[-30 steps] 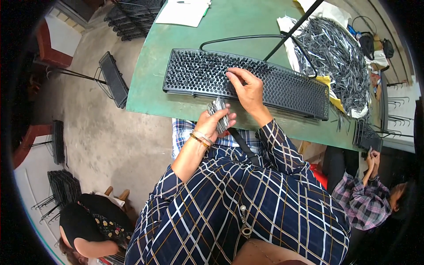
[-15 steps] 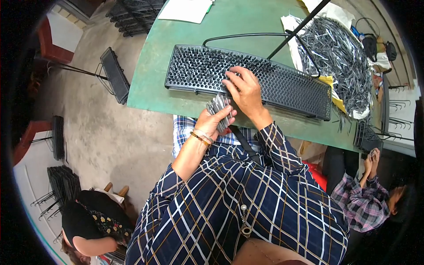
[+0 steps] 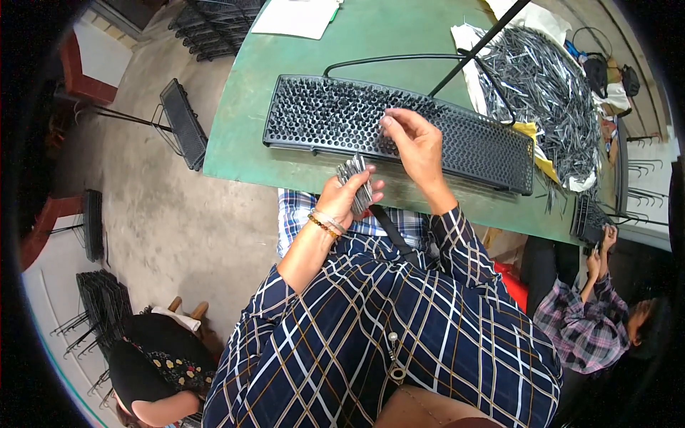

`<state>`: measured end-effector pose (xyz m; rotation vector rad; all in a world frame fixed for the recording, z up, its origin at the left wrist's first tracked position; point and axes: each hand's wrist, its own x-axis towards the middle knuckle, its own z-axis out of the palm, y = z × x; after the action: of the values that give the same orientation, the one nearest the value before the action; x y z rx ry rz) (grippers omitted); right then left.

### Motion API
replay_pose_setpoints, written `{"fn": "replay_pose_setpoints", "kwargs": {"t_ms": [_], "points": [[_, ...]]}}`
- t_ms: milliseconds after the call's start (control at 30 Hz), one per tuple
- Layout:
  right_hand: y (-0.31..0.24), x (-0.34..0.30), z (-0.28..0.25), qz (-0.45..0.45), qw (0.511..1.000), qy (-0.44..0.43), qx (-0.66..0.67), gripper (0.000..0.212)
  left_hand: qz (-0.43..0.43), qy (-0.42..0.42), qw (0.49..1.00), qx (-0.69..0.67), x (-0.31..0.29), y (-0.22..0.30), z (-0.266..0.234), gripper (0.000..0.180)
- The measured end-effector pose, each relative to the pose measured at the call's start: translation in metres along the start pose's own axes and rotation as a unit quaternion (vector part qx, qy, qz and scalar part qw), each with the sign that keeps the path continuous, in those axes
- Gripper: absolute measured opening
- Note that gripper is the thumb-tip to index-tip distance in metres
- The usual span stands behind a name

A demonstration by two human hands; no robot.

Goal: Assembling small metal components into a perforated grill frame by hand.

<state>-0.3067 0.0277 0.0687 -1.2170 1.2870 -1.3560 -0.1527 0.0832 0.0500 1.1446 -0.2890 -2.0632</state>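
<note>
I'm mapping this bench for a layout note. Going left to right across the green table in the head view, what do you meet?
Sheet of white paper → black perforated tray → right hand over the tray → pile of grey metal pins.

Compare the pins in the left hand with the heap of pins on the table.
The bundle of pins in the left hand is small and aligned; the pile of pins is large, tangled and spread on white cloth. The bundle is held off the green table; the pile rests on it. Both look like thin grey metal.
</note>
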Motion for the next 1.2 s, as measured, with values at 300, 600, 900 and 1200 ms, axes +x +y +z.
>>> {"fn": "replay_pose_setpoints", "kwargs": {"t_ms": [300, 600, 900, 1200], "points": [[0.006, 0.003, 0.010, -0.156, 0.969, -0.001, -0.191, 0.015, 0.015, -0.022, 0.999, -0.026, 0.000, -0.003, -0.004, 0.024], [0.010, 0.007, 0.010, -0.337, 0.871, -0.009, -0.358, 0.010, 0.031, -0.012, 0.999, 0.011, -0.001, -0.001, -0.003, 0.026], [0.000, 0.005, 0.010, -0.328, 0.861, 0.000, -0.388, 0.008, 0.047, -0.035, 0.998, 0.007, -0.002, -0.001, -0.002, 0.027], [0.006, 0.005, 0.014, -0.318, 0.869, -0.001, -0.380, 0.009, 0.063, -0.017, 0.998, -0.011, -0.001, -0.002, -0.007, 0.026]]}}
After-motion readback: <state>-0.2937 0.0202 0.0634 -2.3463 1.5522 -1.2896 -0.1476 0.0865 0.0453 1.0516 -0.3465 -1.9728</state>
